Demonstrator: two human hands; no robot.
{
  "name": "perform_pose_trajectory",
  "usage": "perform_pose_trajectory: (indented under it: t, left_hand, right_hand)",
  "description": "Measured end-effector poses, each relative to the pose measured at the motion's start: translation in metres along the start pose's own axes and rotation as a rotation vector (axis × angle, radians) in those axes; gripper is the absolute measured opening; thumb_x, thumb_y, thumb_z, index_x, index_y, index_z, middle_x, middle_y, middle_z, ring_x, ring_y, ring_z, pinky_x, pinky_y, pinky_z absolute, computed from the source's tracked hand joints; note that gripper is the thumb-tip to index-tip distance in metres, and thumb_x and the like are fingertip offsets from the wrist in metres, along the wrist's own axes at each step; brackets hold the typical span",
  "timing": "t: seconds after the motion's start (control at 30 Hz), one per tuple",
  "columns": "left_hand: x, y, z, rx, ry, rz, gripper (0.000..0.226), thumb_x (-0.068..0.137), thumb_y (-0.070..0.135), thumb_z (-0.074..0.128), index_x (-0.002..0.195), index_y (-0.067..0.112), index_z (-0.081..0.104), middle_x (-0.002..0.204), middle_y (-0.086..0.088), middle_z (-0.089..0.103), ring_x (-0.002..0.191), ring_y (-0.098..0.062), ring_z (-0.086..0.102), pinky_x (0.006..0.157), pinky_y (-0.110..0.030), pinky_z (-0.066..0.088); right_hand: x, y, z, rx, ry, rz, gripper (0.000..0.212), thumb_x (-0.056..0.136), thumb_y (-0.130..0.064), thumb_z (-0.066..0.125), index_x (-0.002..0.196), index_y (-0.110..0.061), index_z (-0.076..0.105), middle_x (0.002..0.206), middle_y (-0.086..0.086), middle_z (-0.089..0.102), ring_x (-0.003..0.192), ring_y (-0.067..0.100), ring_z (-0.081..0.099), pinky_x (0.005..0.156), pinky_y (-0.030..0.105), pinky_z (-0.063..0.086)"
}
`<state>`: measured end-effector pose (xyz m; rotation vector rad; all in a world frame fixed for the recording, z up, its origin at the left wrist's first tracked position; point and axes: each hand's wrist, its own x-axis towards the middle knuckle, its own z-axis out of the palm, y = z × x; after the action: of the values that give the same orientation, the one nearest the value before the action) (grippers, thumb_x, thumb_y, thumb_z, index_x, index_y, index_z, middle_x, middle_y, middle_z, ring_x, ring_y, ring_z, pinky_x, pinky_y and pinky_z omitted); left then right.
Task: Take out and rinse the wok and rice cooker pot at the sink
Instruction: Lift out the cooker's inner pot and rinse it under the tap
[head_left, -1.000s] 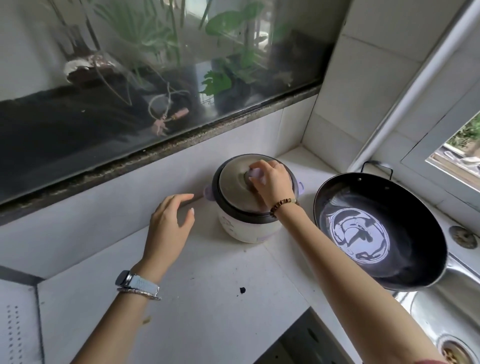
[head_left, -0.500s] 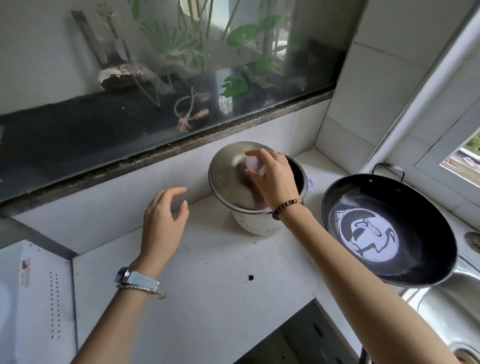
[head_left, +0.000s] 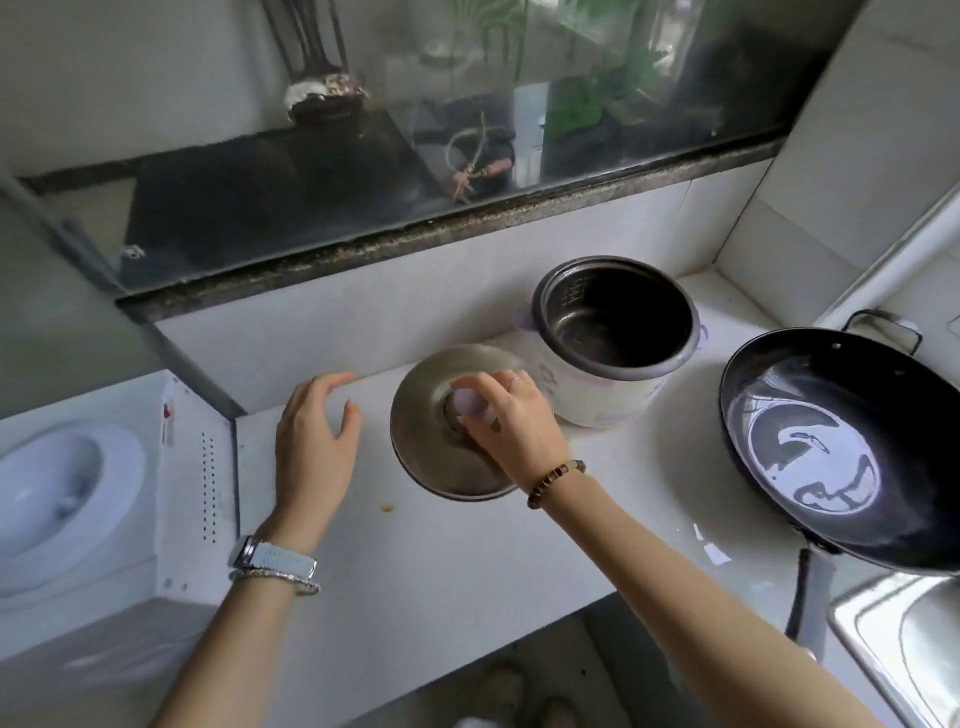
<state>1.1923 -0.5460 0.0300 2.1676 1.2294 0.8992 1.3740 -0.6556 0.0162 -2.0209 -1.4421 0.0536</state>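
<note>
**Head view.** The rice cooker (head_left: 597, 395) stands upright near the back right corner of the worktop (head_left: 467, 571), close to the tiled back wall. The rice cooker pot (head_left: 618, 322) sits inside it with its mouth open to the ceiling. Its dark inner wall shows printed level marks.

The steel lid (head_left: 426, 457) is off and lies just left of the cooker, tilted, with its dome side up. I cannot tell whether its near rim touches the worktop. The right hand (head_left: 514, 421) comes from above, its grip pinching the pale knob (head_left: 470, 410) at the lid's middle. There is a bead bracelet (head_left: 556, 480) on that wrist.

The left hand (head_left: 311, 431) is left of the lid, near the back wall. Its grip is spread and loose, holding nothing, and a watch (head_left: 275, 556) is on its wrist.

The wok (head_left: 810, 447) rests at the right end of the worktop, hollow side up, with a bright reflection in its bottom. Its long axis runs back to front. The loop handle (head_left: 883, 327) points to the back right corner, and the long handle (head_left: 810, 603) points toward the near edge, just beside the steel sink (head_left: 914, 649).

The worktop is white and smooth, with a small brown stain (head_left: 387, 508) near its middle. White tiles line the back and right walls. Above them a dark stone sill (head_left: 415, 244) carries a wide glass pane (head_left: 363, 156), with green plants (head_left: 597, 98) behind it. A white appliance (head_left: 104, 493) stands against the worktop's left end.
</note>
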Motion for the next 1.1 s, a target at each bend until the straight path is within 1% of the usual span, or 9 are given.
perform_pose_trajectory:
  t: [0.17, 0.3, 0.47, 0.53, 0.67, 0.8, 0.97, 1.03, 1.1]
  left_hand:
    - [-0.012, -0.016, -0.004, 0.021, -0.006, -0.039, 0.028, 0.091, 0.003, 0.057, 0.117, 0.009, 0.062, 0.12, -0.006, 0.063, 0.115, -0.022, 0.055, 0.096, -0.02, 0.035]
    - [-0.016, -0.027, -0.002, 0.007, -0.035, -0.072, 0.028, 0.091, 0.006, 0.056, 0.118, 0.011, 0.062, 0.121, -0.006, 0.063, 0.115, -0.022, 0.055, 0.098, -0.023, 0.036]
    - [-0.019, -0.028, 0.001, -0.01, -0.046, -0.074, 0.028, 0.091, 0.006, 0.056, 0.118, 0.011, 0.062, 0.12, -0.006, 0.063, 0.114, -0.021, 0.056, 0.098, -0.025, 0.038]
    - [-0.021, -0.027, 0.001, -0.015, -0.052, -0.074, 0.028, 0.091, 0.006, 0.056, 0.118, 0.011, 0.062, 0.12, -0.005, 0.062, 0.114, -0.021, 0.056, 0.099, -0.025, 0.038]
    - [-0.024, -0.025, 0.001, -0.015, -0.075, -0.066, 0.028, 0.092, 0.006, 0.056, 0.119, 0.012, 0.061, 0.121, -0.005, 0.061, 0.115, -0.02, 0.055, 0.099, -0.024, 0.037]
    - [-0.025, -0.024, 0.004, -0.018, -0.097, -0.059, 0.028, 0.092, 0.006, 0.056, 0.119, 0.011, 0.061, 0.121, -0.006, 0.061, 0.116, -0.022, 0.055, 0.1, -0.031, 0.04]
    - [-0.022, -0.015, 0.012, -0.035, -0.146, -0.052, 0.027, 0.093, 0.007, 0.056, 0.119, 0.013, 0.061, 0.122, -0.004, 0.061, 0.116, -0.021, 0.055, 0.098, -0.029, 0.041]
    - [-0.018, -0.008, 0.018, -0.058, -0.174, -0.05, 0.026, 0.094, 0.008, 0.055, 0.119, 0.014, 0.062, 0.123, -0.004, 0.061, 0.116, -0.019, 0.055, 0.097, -0.027, 0.041]
    - [-0.012, 0.001, 0.026, -0.086, -0.19, -0.053, 0.025, 0.094, 0.007, 0.055, 0.117, 0.013, 0.063, 0.122, -0.004, 0.062, 0.115, -0.019, 0.055, 0.096, -0.026, 0.04]
  right_hand:
    - [-0.032, -0.002, 0.045, 0.01, -0.186, 0.087, 0.026, 0.074, -0.02, 0.07, 0.1, -0.019, 0.066, 0.087, 0.005, 0.064, 0.082, 0.026, 0.059, 0.066, 0.024, 0.037]
    - [-0.063, -0.002, 0.074, 0.014, -0.333, 0.155, 0.028, 0.075, -0.022, 0.067, 0.102, -0.023, 0.064, 0.089, 0.002, 0.063, 0.084, 0.024, 0.059, 0.069, 0.029, 0.047]
    - [-0.083, -0.004, 0.095, -0.021, -0.436, 0.173, 0.031, 0.079, -0.024, 0.062, 0.11, -0.023, 0.06, 0.1, 0.002, 0.06, 0.095, 0.022, 0.055, 0.069, 0.025, 0.039]
    - [-0.086, -0.004, 0.1, -0.02, -0.463, 0.159, 0.032, 0.079, -0.022, 0.062, 0.111, -0.02, 0.058, 0.102, 0.004, 0.059, 0.097, 0.023, 0.054, 0.073, 0.027, 0.042]
    - [-0.088, -0.003, 0.107, 0.0, -0.48, 0.164, 0.031, 0.082, -0.021, 0.062, 0.112, -0.017, 0.056, 0.103, 0.005, 0.058, 0.097, 0.023, 0.053, 0.079, 0.029, 0.045]
    - [-0.088, -0.002, 0.11, 0.008, -0.476, 0.167, 0.031, 0.085, -0.023, 0.061, 0.114, -0.017, 0.054, 0.107, 0.005, 0.057, 0.098, 0.022, 0.052, 0.081, 0.028, 0.045]
    - [-0.087, 0.002, 0.11, 0.015, -0.488, 0.194, 0.036, 0.085, -0.03, 0.063, 0.117, -0.018, 0.053, 0.113, 0.003, 0.056, 0.104, 0.022, 0.051, 0.09, 0.032, 0.047]
    - [-0.083, 0.005, 0.103, 0.021, -0.458, 0.203, 0.039, 0.085, -0.037, 0.062, 0.118, -0.019, 0.053, 0.117, 0.001, 0.055, 0.108, 0.021, 0.05, 0.092, 0.032, 0.045]
    - [-0.076, 0.01, 0.086, 0.066, -0.366, 0.223, 0.037, 0.088, -0.039, 0.06, 0.119, -0.019, 0.054, 0.117, 0.001, 0.054, 0.108, 0.019, 0.049, 0.091, 0.028, 0.045]
